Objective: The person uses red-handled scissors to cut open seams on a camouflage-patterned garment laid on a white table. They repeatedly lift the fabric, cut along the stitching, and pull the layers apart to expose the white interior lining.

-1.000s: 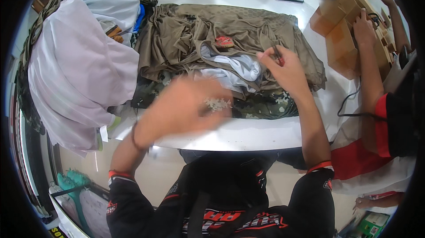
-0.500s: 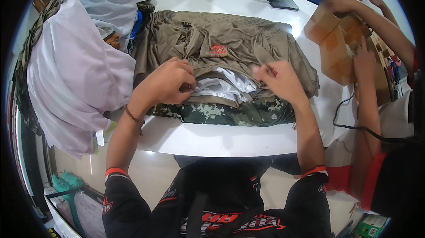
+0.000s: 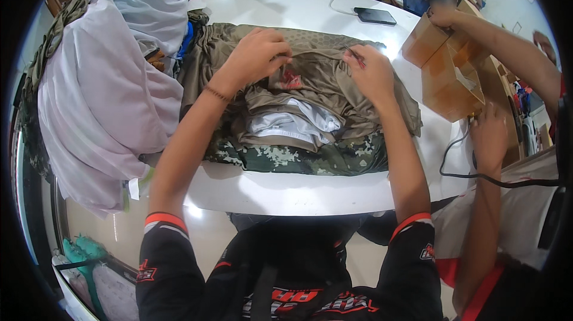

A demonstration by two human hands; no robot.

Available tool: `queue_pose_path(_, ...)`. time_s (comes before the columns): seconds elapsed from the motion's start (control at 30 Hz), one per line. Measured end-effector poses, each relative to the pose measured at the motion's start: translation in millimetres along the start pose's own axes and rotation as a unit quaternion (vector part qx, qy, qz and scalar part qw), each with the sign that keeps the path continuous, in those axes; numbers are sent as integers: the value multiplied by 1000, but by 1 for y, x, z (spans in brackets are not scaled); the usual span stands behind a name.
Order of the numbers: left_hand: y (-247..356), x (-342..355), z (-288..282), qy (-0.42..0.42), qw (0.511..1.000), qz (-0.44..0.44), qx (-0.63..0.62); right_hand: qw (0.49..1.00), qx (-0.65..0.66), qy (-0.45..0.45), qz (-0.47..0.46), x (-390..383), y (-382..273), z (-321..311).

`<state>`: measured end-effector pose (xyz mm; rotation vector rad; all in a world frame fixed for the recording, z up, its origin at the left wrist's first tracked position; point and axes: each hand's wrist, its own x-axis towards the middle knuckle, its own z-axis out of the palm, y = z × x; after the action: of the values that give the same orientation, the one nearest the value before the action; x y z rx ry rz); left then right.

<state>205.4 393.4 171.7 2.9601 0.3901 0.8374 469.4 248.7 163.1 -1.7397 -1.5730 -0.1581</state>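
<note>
A pile of khaki garments (image 3: 209,52) lies on the white table, over dark green camouflage cloth (image 3: 280,157). My left hand (image 3: 256,55) pinches a raised fold of the khaki fabric near its upper middle. My right hand (image 3: 370,73) is closed round a small dark tool with red on it (image 3: 356,55), perhaps snips, at the same fold on the right. Below the fold is a red printed patch (image 3: 291,80), and nearer me white lining (image 3: 286,121) shows inside the khaki cloth.
Pale and mixed fabrics (image 3: 101,100) are heaped at the left. A black phone (image 3: 375,15) with a white cable lies at the back. At the right, a co-worker's hands (image 3: 489,136) are by open cardboard boxes (image 3: 447,88), with a black cable (image 3: 477,175) nearby.
Both my hands have moved up from the white lining toward the back of the khaki pile, raising a fold. The co-worker's hands beside the boxes have also shifted.
</note>
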Motion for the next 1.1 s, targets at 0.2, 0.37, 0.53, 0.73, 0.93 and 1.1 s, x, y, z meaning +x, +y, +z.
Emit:
queue_pose_path(0.2, 71, -42, -32, 86, 975, 201, -19, 982, 164, 20, 88, -42, -29, -40)
queue_pose_path(0.37, 104, -68, -23, 7, 973, 231, 6, 972, 137, -40, 188, -37, -49, -12)
queue_pose_path(0.53, 108, -57, -9, 70, 987, -49, -135, 984, -46, -33, 170, -9, -53, 14)
queue_pose_path(0.73, 84, -50, -2, -34, 956, -292, -1, 984, 13, -112, 140, -25, -34, 16)
queue_pose_path(0.93, 84, -67, 0, -30, 959, -279, -45, 839, 435, -41, 324, -61, -29, -15)
queue_pose_path(1.1, 86, -70, 1, -9, 973, -230, -28, 670, 628, -41, 394, -67, -22, -15)
